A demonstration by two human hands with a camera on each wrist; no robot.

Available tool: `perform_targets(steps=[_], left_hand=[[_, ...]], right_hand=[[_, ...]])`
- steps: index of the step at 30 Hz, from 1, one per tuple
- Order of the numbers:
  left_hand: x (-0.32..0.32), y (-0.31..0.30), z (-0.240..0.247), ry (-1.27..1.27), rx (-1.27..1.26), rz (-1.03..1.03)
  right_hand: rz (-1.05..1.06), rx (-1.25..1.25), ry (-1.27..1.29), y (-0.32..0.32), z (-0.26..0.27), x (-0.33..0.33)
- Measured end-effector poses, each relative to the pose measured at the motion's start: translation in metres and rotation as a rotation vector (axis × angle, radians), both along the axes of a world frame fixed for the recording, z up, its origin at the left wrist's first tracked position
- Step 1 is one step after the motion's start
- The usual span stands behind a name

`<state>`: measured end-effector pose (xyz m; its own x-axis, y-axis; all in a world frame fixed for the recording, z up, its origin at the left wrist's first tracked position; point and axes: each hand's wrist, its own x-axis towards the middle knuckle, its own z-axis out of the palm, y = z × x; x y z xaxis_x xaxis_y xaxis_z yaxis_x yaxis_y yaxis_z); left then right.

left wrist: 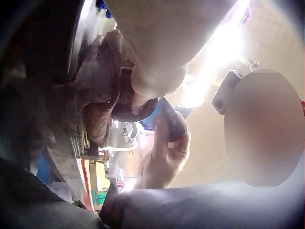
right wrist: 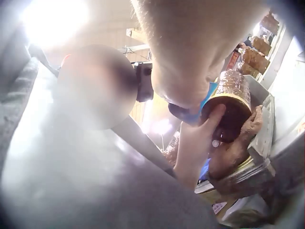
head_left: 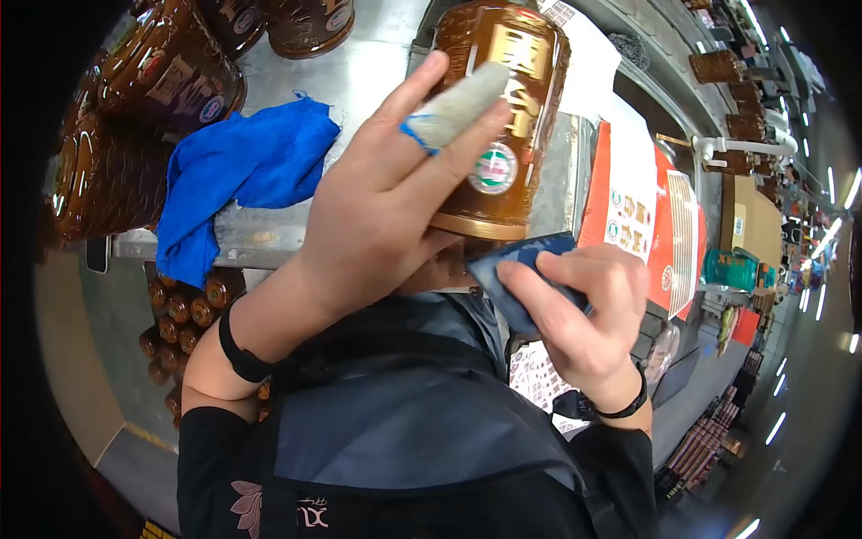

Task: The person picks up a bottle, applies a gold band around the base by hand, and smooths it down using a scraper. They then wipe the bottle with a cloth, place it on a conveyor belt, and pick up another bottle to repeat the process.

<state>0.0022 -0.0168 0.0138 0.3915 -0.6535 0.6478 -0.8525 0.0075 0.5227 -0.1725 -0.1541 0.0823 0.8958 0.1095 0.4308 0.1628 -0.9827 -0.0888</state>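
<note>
A brown, clear-sided jar (head_left: 539, 117) with gold lettering lies on its side, base toward me. My left hand (head_left: 368, 202) rests on it with fingers laid fairly straight over the label; one wears a pale finger cover (head_left: 462, 108) with a blue edge. In the right wrist view the left thumb (right wrist: 214, 119) touches the jar's dark base. A rough brown support (left wrist: 102, 71) sits under the jar in the left wrist view. My right hand (head_left: 593, 305) pinches a flat blue piece (head_left: 491, 277) between thumb and fingers, close below the base.
Several brown jars (head_left: 175, 85) stand on the metal table at left, beside a crumpled blue cloth (head_left: 251, 162). Red and white printed sheets (head_left: 620, 211) lie at right, near a cardboard box (head_left: 754, 220) and a teal container (head_left: 729, 269). More brown items (head_left: 180, 310) are stacked below the table edge.
</note>
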Motion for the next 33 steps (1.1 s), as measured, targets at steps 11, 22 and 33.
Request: perform_targets(steps=[11,22,33], left_hand=[[-0.006,0.009,-0.019,0.167,-0.020,0.018],[-0.008,0.015,-0.024,0.197,0.014,0.024],[-0.003,-0.007,0.000,-0.004,-0.069,-0.027]], right_hand=[[0.044,0.073,-0.122,0.000,0.006,0.015],[-0.094,0.126,0.057,-0.010,0.002,-0.016],[-0.004,0.050,-0.107,-0.002,-0.003,0.017]])
